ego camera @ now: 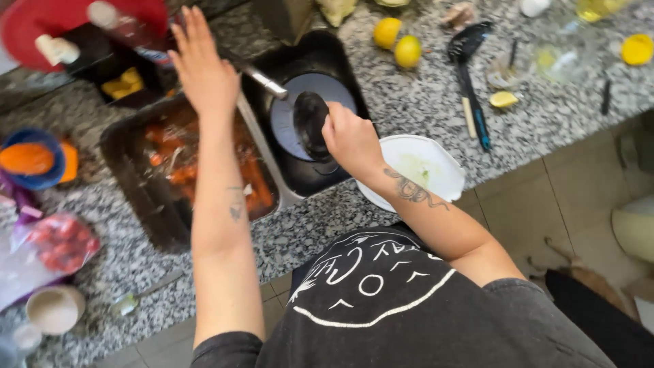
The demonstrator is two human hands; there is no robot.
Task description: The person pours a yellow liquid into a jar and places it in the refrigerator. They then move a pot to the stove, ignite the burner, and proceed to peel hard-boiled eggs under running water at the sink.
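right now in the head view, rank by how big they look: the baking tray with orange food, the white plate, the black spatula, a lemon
1. baking tray
2. white plate
3. black spatula, long but thin, so close to the plate
4. lemon

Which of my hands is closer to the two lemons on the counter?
Right. The right hand holds a ladle just below-left of the lemons; the left hand reaches out far left, above the roasting tray.

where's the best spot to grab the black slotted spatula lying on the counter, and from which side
Probably by the long handle of the slotted spatula, near its light and blue lower end. It lies flat on the granite counter with the handle pointing toward the counter edge, and bare counter on both sides of it. Coming from above at the edge side avoids the two lemons beside the head.
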